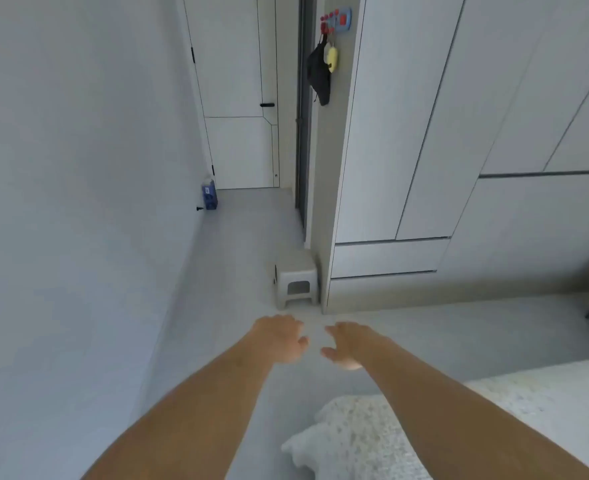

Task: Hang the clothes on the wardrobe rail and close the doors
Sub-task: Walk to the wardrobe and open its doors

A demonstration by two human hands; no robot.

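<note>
Your left hand (279, 337) and right hand (346, 346) are stretched out side by side, close together but not touching, fingers loose and relaxed, holding nothing. Take the wardrobe (442, 133) as your landmark: it stands ahead of you and to your right, and your hands hang in front of its near left corner, well short of it. All of its tall doors (383, 116) look flush and closed, so the rail behind them is hidden, as is whatever already hangs there.

What your next move turns on is where the clothes are, and no loose garment shows for certain. The only fabric close by is a pale speckled piece (355, 434) on the bed (545, 393), under your right forearm, on the side away from the wardrobe; whether it is clothing or bedding cannot be told. Your right hand is the nearer to it and to the doors.

A small stool (296, 278) sits against the wardrobe's left side. Above it on that side panel, a hook rack (336, 19) carries a dark item (319, 76). No writing is readable anywhere; the blue object (209, 195) by the far wall is too blurred.
</note>
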